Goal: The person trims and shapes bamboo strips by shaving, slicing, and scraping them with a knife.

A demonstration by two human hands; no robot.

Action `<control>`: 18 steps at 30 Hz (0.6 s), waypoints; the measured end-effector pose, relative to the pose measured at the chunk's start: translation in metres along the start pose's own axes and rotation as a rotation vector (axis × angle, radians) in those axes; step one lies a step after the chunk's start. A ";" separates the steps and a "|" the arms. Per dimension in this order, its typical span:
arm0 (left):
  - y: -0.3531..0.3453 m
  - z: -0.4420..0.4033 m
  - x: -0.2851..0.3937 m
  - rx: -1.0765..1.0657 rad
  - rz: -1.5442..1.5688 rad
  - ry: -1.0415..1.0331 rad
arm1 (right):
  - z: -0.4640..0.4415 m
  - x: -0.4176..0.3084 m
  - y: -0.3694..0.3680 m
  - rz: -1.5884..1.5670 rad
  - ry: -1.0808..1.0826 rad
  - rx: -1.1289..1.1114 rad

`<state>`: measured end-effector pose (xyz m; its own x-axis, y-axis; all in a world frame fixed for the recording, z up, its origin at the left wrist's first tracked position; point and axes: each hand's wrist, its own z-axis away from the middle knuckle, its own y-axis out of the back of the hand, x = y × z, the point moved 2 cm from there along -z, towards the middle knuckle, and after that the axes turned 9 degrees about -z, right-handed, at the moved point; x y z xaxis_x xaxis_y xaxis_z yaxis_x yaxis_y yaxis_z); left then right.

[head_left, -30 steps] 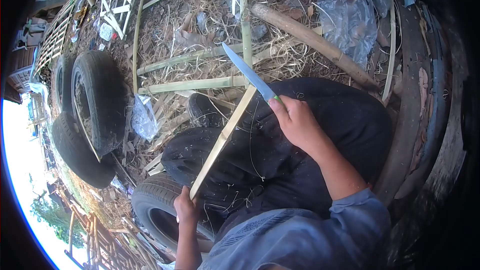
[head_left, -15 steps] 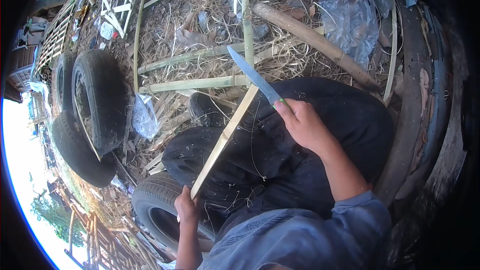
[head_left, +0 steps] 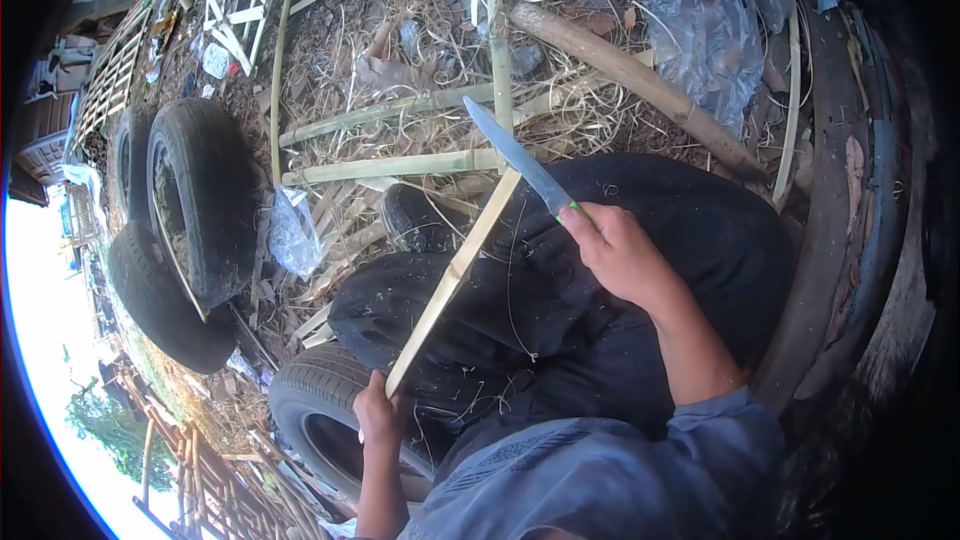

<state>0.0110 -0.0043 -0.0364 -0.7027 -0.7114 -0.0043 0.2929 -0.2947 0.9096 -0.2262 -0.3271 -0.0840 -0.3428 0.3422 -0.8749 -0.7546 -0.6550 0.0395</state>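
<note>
My right hand (head_left: 612,245) is closed round the green handle of a knife (head_left: 515,154), whose long blade points up and to the left. At the lower left, my left hand (head_left: 378,414) grips the near end of a flat bamboo strip (head_left: 452,277). The strip slants up across my dark trousers (head_left: 660,230), and its far end lies close to the blade. Whether blade and strip touch cannot be told. Thin shavings lie on the trousers.
Old tires (head_left: 203,202) stand at the left, and another tire (head_left: 318,410) is beside my left arm. Bamboo slats (head_left: 400,166) form a frame on the littered ground. A thick wooden pole (head_left: 630,80) and a plastic bag (head_left: 705,40) lie at the upper right.
My right hand and the knife have shifted slightly right and down, away from the upper left. My left hand still holds the strip in nearly the same place.
</note>
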 end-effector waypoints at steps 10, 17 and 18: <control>-0.003 0.000 -0.004 0.002 -0.008 -0.007 | -0.001 0.003 -0.003 -0.020 -0.003 0.017; 0.000 0.000 0.002 0.018 0.001 -0.006 | 0.000 -0.003 -0.003 -0.023 0.008 0.058; 0.000 0.000 0.001 0.019 0.000 -0.007 | 0.001 -0.005 -0.004 0.015 0.017 0.050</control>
<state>0.0104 -0.0051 -0.0368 -0.7072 -0.7070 -0.0010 0.2811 -0.2824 0.9172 -0.2221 -0.3258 -0.0797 -0.3447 0.3206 -0.8823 -0.7766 -0.6254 0.0761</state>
